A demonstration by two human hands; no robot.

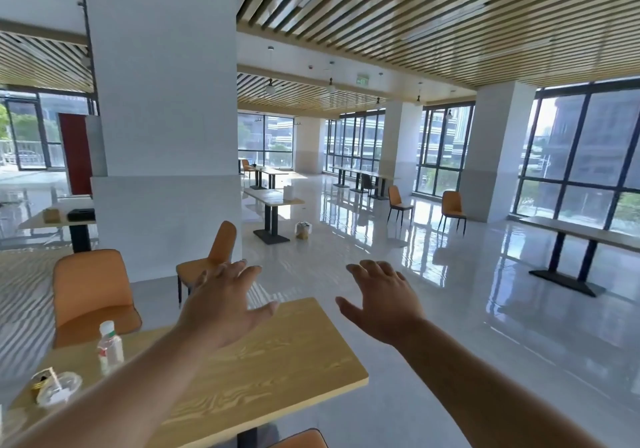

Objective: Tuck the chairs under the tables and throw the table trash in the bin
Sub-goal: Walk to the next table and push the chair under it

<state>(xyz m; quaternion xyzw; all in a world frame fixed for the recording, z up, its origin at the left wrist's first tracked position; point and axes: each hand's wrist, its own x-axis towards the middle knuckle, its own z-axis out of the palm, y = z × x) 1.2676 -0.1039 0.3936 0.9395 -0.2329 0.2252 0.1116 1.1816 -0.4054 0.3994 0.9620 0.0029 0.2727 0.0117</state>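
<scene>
A light wooden table (270,375) stands right in front of me. At its left end rest a small plastic bottle (110,345) and a clear plastic cup (57,388) lying beside a dark-and-gold scrap. My left hand (225,305) hovers above the table's far edge, fingers spread, holding nothing. Past the table's right corner, my right hand (381,298) is stretched out and empty too. One orange chair (91,291) stands at the table's far left side. A second orange chair (207,264) stands apart by the pillar. A third chair's back (301,439) shows at the bottom edge.
A wide white pillar (166,135) rises behind the table. Beyond it stand a table (273,198), a bag on the floor (303,231), two loose orange chairs (398,201) (452,206) and a long table (581,231) by the right windows. The floor is glossy.
</scene>
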